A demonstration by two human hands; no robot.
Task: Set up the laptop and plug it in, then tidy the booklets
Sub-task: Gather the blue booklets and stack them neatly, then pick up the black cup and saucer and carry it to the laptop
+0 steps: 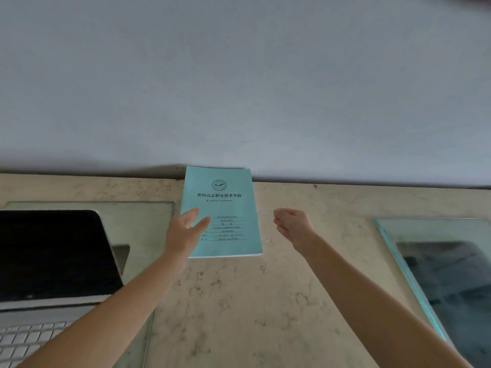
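Teal booklets (221,211) lie as a stack at the back edge of the desk (265,301), far end touching the wall (239,88), roughly mid-way along. Looks like more than one copy, since page edges show at the near end, but can't count them. Laptop (53,256) sits open at the left edge, screen dark; plug/cable not in view, so can't tell if it's powered.

Left hand (186,229) is open, fingers spread, lying on the stack's near-left corner; holds nothing. Right hand (291,224) hangs just beside the right side of the stack, apart from it, fingers loosely curled, empty.

Handling, prob.: light, thin, floppy paper w/ smooth covers, so copies likely slide on each other. Best to press flat from the top w/ one palm and square the long sides w/ the other, or pinch near the spine edge to lift. Glass sheet (438,274) lies at the right edge.
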